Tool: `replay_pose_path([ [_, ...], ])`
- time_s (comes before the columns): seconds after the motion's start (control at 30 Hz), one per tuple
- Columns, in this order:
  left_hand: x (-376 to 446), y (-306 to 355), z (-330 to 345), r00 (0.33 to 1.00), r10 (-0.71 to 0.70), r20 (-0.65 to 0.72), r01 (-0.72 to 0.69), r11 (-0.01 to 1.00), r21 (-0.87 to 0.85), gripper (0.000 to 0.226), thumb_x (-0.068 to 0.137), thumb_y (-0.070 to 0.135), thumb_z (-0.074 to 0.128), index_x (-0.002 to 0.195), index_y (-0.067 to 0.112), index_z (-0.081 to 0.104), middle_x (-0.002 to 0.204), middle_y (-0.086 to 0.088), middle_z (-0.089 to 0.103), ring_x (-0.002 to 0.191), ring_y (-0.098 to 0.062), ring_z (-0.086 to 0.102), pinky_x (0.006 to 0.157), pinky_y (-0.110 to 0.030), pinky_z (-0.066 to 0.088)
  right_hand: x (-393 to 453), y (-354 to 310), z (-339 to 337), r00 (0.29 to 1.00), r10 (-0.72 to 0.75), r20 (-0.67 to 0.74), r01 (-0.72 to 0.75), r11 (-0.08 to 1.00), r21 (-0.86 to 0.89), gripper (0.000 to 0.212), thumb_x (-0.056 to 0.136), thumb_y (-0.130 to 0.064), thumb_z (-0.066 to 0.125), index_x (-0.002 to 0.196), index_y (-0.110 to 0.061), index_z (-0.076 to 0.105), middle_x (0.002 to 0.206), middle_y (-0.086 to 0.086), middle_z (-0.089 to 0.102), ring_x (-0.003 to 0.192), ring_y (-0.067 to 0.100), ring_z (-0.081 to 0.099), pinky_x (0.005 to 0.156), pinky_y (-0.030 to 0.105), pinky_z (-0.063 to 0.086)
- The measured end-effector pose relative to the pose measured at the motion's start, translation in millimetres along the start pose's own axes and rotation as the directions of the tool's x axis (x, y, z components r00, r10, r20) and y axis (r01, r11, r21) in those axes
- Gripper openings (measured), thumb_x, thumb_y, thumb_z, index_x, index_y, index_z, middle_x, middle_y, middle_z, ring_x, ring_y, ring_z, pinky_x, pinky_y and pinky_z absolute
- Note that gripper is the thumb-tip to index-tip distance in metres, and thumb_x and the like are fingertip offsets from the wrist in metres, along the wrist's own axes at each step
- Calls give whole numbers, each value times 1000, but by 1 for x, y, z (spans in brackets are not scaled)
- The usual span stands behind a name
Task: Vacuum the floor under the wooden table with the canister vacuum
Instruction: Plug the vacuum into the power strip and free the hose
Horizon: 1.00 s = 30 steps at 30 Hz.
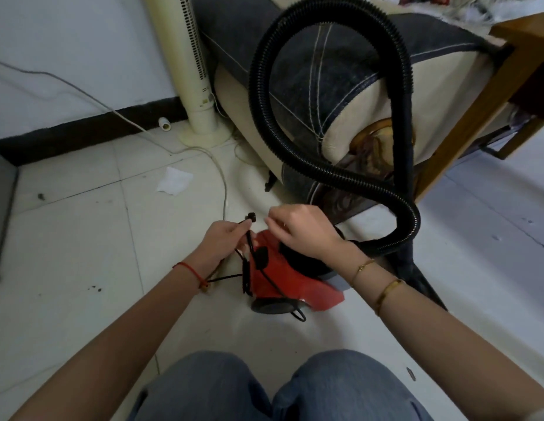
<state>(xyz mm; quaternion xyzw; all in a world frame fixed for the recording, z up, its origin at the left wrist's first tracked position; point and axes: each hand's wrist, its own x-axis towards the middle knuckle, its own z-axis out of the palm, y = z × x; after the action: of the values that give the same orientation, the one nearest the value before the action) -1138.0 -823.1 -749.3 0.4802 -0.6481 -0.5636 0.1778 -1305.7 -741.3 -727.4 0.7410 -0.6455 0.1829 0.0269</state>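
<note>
Two knees in blue denim trousers (204,387) are seen at the near edge, with both bare forearms stretched forward over a pale glossy tiled floor (82,253). A red string bracelet (190,270) is worn on the left wrist and two thin gold bangles (383,291) on the right.

The red plastic canister vacuum with a black top (283,281) is set on the floor directly beneath the hands, close to the knees. No brand name or readable lettering can be made out on its body. A thin black power cord (249,247) is held in the left hand (222,241), whose fingers are closed around it, with the black plug (251,216) standing just above the fist. The right hand (301,232) is held above the canister, its fingers drawn together in a pinch beside the plug; whether anything is gripped cannot be told.

From the canister's right side a black ribbed flexible hose (264,71) rises in a tall loop in front of a cream and dark grey upholstered sofa (334,74). A wooden table with a brown frame (489,95) is seen at the far right. A crumpled white tissue (174,185) and a grey cable (222,183) lie on the tiles to the left. Further back, a cream tower fan (188,65) is stood against a white wall with a black skirting board (82,133).
</note>
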Motion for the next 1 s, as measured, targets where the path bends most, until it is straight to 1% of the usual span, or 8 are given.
replay_pose_path([
  [0.2,-18,-13,-20,999,24,46,-19,994,-107,33,99,21,49,79,4,69,50,9,62,43,2,52,46,-9,39,34,-27,48,865,292,408,-446,820,358,49,99,-43,42,82,-5,69,67,-1,64,66,15,59,63,27,46],
  [0.3,-24,-24,-25,997,34,72,-30,998,-53,38,99,22,48,64,17,62,47,11,59,42,2,46,48,-11,36,51,-34,67,683,422,596,-730,356,584,34,99,-30,47,81,-7,63,64,0,59,57,13,55,56,21,49],
  [0.4,-28,-40,-31,996,27,87,-15,992,-128,30,99,23,49,84,9,71,71,-1,71,58,-8,54,58,-17,44,62,-36,78,503,306,808,-811,-157,564,26,99,-18,48,75,-9,54,68,6,48,55,15,46,46,19,49],
  [0.53,-31,-58,-40,999,7,-33,-12,987,-158,32,99,28,47,96,6,72,80,-10,71,59,-10,55,58,-20,45,71,-41,85,374,179,910,-852,-320,413,27,99,-18,49,77,-6,60,65,4,60,51,11,60,51,21,54],
  [0.7,-24,-71,-55,973,-74,-217,38,985,-166,26,101,19,40,96,9,63,67,-6,61,55,-16,53,48,-19,43,79,-42,95,278,69,958,-937,-198,286,29,100,-19,39,84,-8,59,49,-4,44,32,4,37,32,14,33],
  [0.8,-18,-83,-69,925,-95,-368,58,992,-110,24,100,20,38,97,15,61,67,-4,61,55,-16,54,54,-22,43,84,-42,94,270,90,959,-963,31,268,29,97,-20,38,74,-11,54,64,-3,30,35,5,23,30,15,19],
  [0.9,-17,-97,-79,862,17,-506,58,990,132,27,101,18,36,107,19,62,77,-4,64,66,-16,58,62,-24,43,90,-44,95,346,228,910,-921,268,283,21,89,-16,43,73,-9,55,65,1,37,43,9,23,32,16,19],
  [1.0,-23,-114,-93,782,99,-615,124,943,310,31,97,14,37,110,17,65,91,-5,64,82,-21,59,74,-31,48,93,-47,96,506,333,796,-817,481,318,21,88,-21,49,71,-11,55,62,3,42,44,13,29,37,18,24],
])
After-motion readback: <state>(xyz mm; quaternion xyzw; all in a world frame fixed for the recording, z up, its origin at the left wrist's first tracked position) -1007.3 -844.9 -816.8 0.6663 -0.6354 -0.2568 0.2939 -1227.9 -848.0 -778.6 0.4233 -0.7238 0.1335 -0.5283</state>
